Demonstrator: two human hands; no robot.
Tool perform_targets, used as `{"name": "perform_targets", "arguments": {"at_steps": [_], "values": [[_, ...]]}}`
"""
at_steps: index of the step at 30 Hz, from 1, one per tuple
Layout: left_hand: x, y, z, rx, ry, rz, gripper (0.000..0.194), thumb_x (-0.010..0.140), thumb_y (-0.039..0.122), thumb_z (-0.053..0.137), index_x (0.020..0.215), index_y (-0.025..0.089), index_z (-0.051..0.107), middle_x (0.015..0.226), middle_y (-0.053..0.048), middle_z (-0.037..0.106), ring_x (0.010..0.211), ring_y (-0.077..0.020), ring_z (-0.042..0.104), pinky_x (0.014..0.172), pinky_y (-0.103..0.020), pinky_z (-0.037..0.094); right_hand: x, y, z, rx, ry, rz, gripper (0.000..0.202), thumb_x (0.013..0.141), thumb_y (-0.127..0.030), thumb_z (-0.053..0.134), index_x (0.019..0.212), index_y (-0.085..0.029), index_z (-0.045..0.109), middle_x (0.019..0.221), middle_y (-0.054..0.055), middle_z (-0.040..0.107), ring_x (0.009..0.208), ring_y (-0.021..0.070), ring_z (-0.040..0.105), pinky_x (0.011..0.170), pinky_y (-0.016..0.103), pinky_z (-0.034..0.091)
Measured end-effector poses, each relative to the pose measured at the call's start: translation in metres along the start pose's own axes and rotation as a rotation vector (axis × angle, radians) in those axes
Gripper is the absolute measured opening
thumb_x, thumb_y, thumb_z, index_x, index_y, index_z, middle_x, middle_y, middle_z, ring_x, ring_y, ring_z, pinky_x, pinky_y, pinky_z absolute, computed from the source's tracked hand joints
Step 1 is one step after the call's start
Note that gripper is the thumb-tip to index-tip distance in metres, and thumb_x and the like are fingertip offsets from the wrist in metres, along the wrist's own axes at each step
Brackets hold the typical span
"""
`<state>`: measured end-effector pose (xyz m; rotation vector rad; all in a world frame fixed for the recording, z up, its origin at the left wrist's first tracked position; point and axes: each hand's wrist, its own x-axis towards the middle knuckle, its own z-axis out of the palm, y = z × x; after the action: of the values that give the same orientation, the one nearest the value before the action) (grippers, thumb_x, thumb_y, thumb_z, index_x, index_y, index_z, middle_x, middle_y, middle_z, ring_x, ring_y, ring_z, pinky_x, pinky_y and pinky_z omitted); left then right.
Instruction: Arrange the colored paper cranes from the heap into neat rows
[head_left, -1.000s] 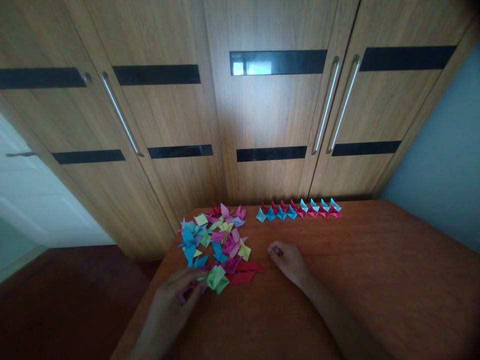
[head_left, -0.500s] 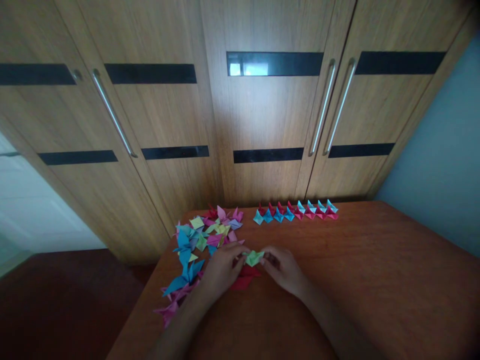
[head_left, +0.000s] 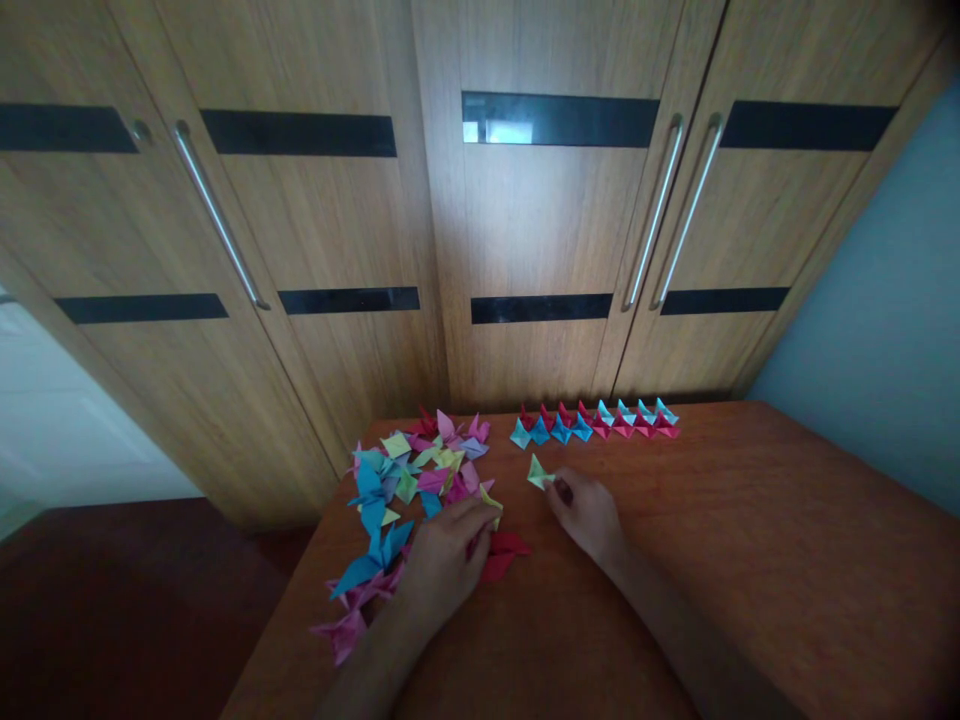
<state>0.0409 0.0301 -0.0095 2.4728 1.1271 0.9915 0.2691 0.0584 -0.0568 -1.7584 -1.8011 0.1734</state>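
My right hand [head_left: 589,515] pinches a small light-green folded origami piece [head_left: 537,474] by its near right corner, a little in front of the row of folded pieces. My left hand [head_left: 450,548] is at the right side of the origami pile, its fingers curled together. A yellow folded piece [head_left: 490,500] shows at its index finger; whether the fingers grip it I cannot tell. Just right of those fingertips lies a red folded paper [head_left: 506,556], partly covered by the hand.
A mixed heap of origami cranes and folded papers [head_left: 369,490] spreads along the left edge of the brown wooden table [head_left: 720,570]. Near the back edge stand folded pieces [head_left: 561,430] in red, blue and pink, in two lines. Wooden wardrobe doors [head_left: 536,220] rise behind.
Both hands were at the green origami piece; the left has let go. My right hand has carried it forward and slightly right, while my left hand has drawn back a little toward me.
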Motion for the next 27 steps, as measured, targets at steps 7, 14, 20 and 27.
{"name": "perform_targets", "arguments": {"at_steps": [7, 14, 20, 27], "values": [[-0.003, 0.007, 0.001, 0.003, -0.109, 0.042, 0.03, 0.084, 0.006, 0.044, 0.101, 0.021, 0.063, 0.097, -0.005, 0.067, 0.089, -0.017, 0.062, 0.081, -0.029, 0.05, 0.028, -0.009, 0.008, -0.333, -0.128, 0.148, 0.029, 0.091, -0.041, 0.039, 0.087, -0.022, 0.061, 0.085, 0.006, 0.069, 0.075, 0.02, 0.065, 0.059, 0.025, 0.037], [-0.004, 0.007, 0.003, 0.024, -0.092, 0.081, 0.029, 0.081, 0.005, 0.046, 0.099, 0.021, 0.063, 0.089, -0.004, 0.066, 0.084, -0.0161, 0.062, 0.075, -0.025, 0.05, 0.039, -0.016, 0.014, -0.387, -0.155, 0.218, 0.032, 0.091, -0.04, 0.036, 0.099, -0.023, 0.061, 0.094, 0.008, 0.068, 0.083, 0.0219, 0.065, 0.068, 0.029, 0.044], [-0.005, 0.008, 0.004, 0.039, -0.113, 0.089, 0.029, 0.082, 0.006, 0.045, 0.099, 0.022, 0.063, 0.088, -0.003, 0.066, 0.083, -0.0155, 0.062, 0.074, -0.024, 0.049, 0.043, -0.017, 0.016, -0.364, -0.15, 0.238, 0.031, 0.091, -0.04, 0.037, 0.095, -0.023, 0.062, 0.094, 0.008, 0.068, 0.083, 0.0226, 0.065, 0.067, 0.029, 0.044], [-0.002, 0.005, 0.0, 0.034, -0.12, 0.081, 0.03, 0.082, 0.006, 0.045, 0.101, 0.021, 0.063, 0.092, -0.004, 0.066, 0.086, -0.0165, 0.062, 0.077, -0.026, 0.049, 0.031, -0.011, 0.013, -0.335, -0.159, 0.216, 0.03, 0.091, -0.042, 0.038, 0.088, -0.024, 0.061, 0.089, 0.005, 0.068, 0.082, 0.0214, 0.065, 0.064, 0.028, 0.041]]}}
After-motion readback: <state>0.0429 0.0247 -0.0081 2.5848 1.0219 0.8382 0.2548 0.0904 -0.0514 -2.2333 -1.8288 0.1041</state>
